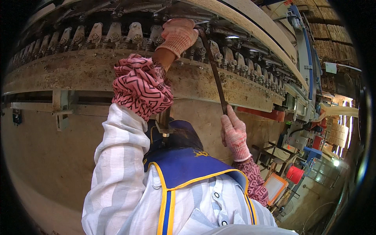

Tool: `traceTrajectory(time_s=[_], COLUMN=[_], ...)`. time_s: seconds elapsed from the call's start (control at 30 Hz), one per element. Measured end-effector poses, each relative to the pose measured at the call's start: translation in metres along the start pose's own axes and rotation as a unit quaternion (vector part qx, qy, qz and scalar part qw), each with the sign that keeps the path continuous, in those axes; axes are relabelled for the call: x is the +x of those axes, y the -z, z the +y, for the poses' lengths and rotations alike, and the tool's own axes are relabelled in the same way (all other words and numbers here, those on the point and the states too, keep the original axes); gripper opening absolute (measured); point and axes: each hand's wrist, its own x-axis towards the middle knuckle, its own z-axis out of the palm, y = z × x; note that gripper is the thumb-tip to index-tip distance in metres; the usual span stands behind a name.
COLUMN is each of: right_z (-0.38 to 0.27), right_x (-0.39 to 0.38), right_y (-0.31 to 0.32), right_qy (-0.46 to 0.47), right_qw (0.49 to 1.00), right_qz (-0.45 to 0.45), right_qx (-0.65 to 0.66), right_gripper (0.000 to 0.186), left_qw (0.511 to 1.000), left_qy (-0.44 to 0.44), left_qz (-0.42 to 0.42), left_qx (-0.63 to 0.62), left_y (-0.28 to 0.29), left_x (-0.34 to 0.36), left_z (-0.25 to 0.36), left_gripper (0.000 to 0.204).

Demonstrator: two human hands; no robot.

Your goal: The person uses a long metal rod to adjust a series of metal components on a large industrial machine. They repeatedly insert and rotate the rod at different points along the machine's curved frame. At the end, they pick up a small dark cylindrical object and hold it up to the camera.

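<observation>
A long machine bed carries a row of metal fittings with springs (136, 37) along a grimy steel beam (66, 66). My left hand (177, 36), in a pink-and-white knit glove, is up among the fittings with fingers curled; what they grip is hidden. A long, narrow dark flat bar (213, 64) slants from just beside that hand down to my right hand (234, 133), which holds its lower end in a similar glove.
Below the beam are a bracket (61, 113) and a red rail (260, 114). A blue upright frame (307, 66) stands at right, with a red object (294, 173), an orange-framed panel (274, 188) and other equipment lower down. My blue apron (188, 164) hangs beneath me.
</observation>
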Motion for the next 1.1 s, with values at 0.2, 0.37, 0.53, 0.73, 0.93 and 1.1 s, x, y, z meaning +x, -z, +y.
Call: traceTrajectory(time_s=[0.2, 0.37, 0.53, 0.73, 0.93, 1.1], right_z=[-0.004, -0.002, 0.000, 0.004, -0.004, -0.007], right_x=[-0.002, -0.004, -0.005, -0.002, -0.005, -0.005], right_y=[-0.002, -0.004, -0.001, -0.004, -0.006, -0.006], right_qy=[-0.024, -0.011, -0.007, -0.001, -0.022, -0.030], right_qw=[1.000, 1.000, 1.000, 1.000, 0.999, 0.998], right_qz=[-0.005, -0.001, 0.004, 0.005, 0.006, 0.004], right_qx=[0.016, 0.020, 0.015, 0.015, 0.029, 0.048], right_gripper=[0.053, 0.052, 0.051, 0.050, 0.051, 0.051], left_qw=[0.998, 0.998, 0.996, 1.000, 1.000, 0.999], left_qy=[-0.012, -0.021, 0.052, -0.009, -0.012, 0.004], left_qz=[0.042, 0.047, -0.022, 0.013, -0.027, -0.045], left_qx=[0.046, 0.029, 0.068, 0.010, -0.004, -0.002], left_y=[-0.007, -0.013, -0.014, -0.011, 0.004, 0.006], left_x=[-0.003, 0.004, 0.012, 0.004, 0.002, 0.001], left_z=[-0.001, -0.006, 0.006, -0.004, -0.004, -0.003], left_gripper=[0.046, 0.048, 0.052, 0.047, 0.048, 0.049])
